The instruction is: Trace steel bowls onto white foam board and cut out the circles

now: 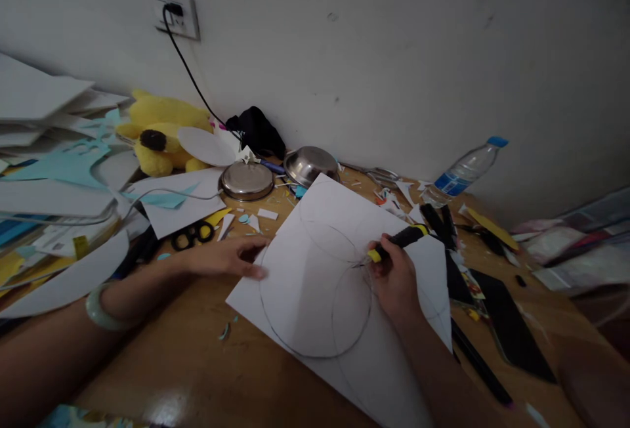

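A white foam board or thick card sheet [315, 283] with several overlapping pencilled circles lies on the wooden table. In my right hand [396, 280] is a craft knife [403, 239] with a black and yellow handle; its thin tip points left, at or just above the drawn lines near the sheet's middle. My left hand [241, 257] rests at the sheet's left edge, thumb on the surface and fingers apart from it along the edge. Black-handled scissors [193, 235] lie just beyond my left wrist.
Two round metal bowls [311, 162] stand behind the sheet. A yellow plush toy [167, 129] and piled paper offcuts [63, 159] crowd the left. At right are a tilted water bottle [462, 172], a dark flat panel [512, 323] and a black rod [480, 362]. A cord [189, 73] hangs from the wall socket.
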The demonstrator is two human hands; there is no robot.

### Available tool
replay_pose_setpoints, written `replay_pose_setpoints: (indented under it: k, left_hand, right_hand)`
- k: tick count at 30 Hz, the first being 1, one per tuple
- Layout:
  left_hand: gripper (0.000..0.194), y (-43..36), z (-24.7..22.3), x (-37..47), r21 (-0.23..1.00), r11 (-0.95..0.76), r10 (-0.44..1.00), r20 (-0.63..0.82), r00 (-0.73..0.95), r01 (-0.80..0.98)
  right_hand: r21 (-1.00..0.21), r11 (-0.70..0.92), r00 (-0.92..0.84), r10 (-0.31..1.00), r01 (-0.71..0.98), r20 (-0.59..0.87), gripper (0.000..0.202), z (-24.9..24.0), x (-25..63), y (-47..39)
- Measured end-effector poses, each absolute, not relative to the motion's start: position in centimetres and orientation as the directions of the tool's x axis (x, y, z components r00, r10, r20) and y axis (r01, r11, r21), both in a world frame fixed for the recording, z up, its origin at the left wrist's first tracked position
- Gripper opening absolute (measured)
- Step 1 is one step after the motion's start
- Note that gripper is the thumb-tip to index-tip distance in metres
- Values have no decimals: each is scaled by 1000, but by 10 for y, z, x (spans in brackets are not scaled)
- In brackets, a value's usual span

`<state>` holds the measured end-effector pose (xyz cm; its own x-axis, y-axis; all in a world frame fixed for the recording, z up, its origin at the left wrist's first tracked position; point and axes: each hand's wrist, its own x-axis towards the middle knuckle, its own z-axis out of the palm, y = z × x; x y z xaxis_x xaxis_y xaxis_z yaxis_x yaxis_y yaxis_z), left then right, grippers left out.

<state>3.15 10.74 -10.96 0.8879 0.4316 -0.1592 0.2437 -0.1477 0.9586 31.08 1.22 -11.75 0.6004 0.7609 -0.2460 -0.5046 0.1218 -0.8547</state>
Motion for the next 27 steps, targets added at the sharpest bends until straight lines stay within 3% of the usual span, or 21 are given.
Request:
replay_pose_setpoints:
  k: [3, 6, 9, 12, 17, 23, 27]
  left_hand:
    - [72, 102, -109, 31, 993, 0, 346, -112, 932, 119]
    - [73, 92, -113, 37, 980, 198, 327, -80, 942, 14]
    - [73, 82, -119, 44, 939, 328, 407, -41, 912, -105]
    - [67, 79, -121, 47, 928, 345, 468, -37, 883, -143]
    - [56, 86, -118, 44, 954, 300, 384, -108, 917, -13]
    - [62, 93, -114, 40, 967, 222, 331, -198, 923, 127]
    - [61, 94, -110, 38, 965, 235, 315, -188, 930, 115]
  right_hand:
    - [-867, 133, 612, 759, -481, -222, 38, -115, 309, 12]
    - [-865, 134, 609, 761, -483, -222, 39, -112, 309, 12]
    - [-855, 155, 605, 768, -495, -211, 39, -110, 310, 12]
    - [-851, 176, 623, 754, -494, -206, 39, -112, 312, 12]
    - [-841, 111, 586, 764, -530, -269, 36, -118, 312, 15]
    - [-852, 110, 580, 776, -512, -248, 33, -119, 312, 15]
    - [-858, 89, 568, 783, -506, -254, 34, -118, 312, 14]
